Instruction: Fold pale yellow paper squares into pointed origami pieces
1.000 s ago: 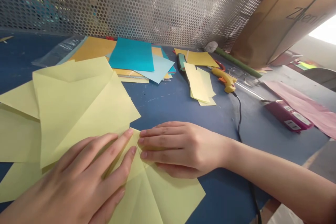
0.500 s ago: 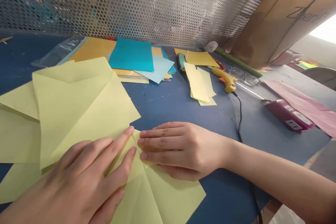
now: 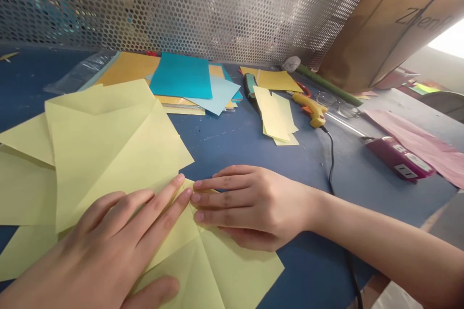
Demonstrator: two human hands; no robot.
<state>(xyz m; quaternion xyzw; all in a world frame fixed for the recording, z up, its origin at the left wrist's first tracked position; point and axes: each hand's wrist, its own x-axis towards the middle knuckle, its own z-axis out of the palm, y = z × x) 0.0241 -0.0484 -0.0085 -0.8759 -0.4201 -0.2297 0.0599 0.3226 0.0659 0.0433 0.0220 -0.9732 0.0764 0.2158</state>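
Pressing flat on the creased yellow sheet [image 3: 217, 270], both hands meet fingertip to fingertip at the point where its fold lines converge. The left hand [image 3: 108, 246] lies spread with palm down, fingers extended along a diagonal crease; its grip is released, nothing pinched. The right hand [image 3: 250, 203] also rests flat, fingers straight and together on the sheet's far corner, its thumb tucked under out of sight, so whether it nips the paper edge I cannot tell. This sheet lies on the blue worktop [image 3: 246, 145], its left part running under a larger folded yellow sheet [image 3: 108, 145]. Beyond the creased sheet sit a stack of coloured paper [image 3: 184, 82], some yellow strips [image 3: 275, 116] and a glue gun [image 3: 311, 108]. The step in hand looks like flattening a fold at the centre. A next move would likely call for firm, even finger pressure along the crease while one hand pins the paper.
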